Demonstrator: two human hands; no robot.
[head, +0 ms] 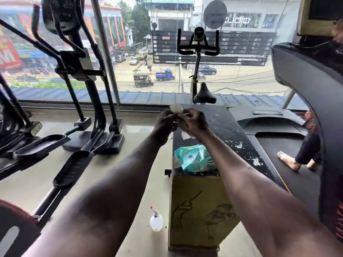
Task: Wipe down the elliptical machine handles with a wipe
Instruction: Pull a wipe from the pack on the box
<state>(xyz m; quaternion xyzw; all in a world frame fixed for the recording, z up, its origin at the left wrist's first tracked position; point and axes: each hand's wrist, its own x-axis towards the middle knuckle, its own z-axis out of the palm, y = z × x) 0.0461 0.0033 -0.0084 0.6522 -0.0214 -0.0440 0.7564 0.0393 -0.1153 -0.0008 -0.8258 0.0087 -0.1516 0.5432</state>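
Both arms reach forward over a box. My left hand (165, 122) and my right hand (194, 122) are close together, each pinching a small white wipe (176, 109) held between them. Below the hands a teal wipe packet (194, 158) lies on the box's black top (222, 127). The elliptical machine (87, 75) stands at the left by the window; its dark handles (37, 28) rise toward the upper left, far from my hands. Its foot pedals (74, 167) stretch toward me.
A small clear spray bottle (156, 220) with a red tip stands on the floor beside the yellow box (200, 210). An exercise bike (198, 52) faces the window. At the right a person's bare feet (289, 161) stand on a treadmill (297, 136).
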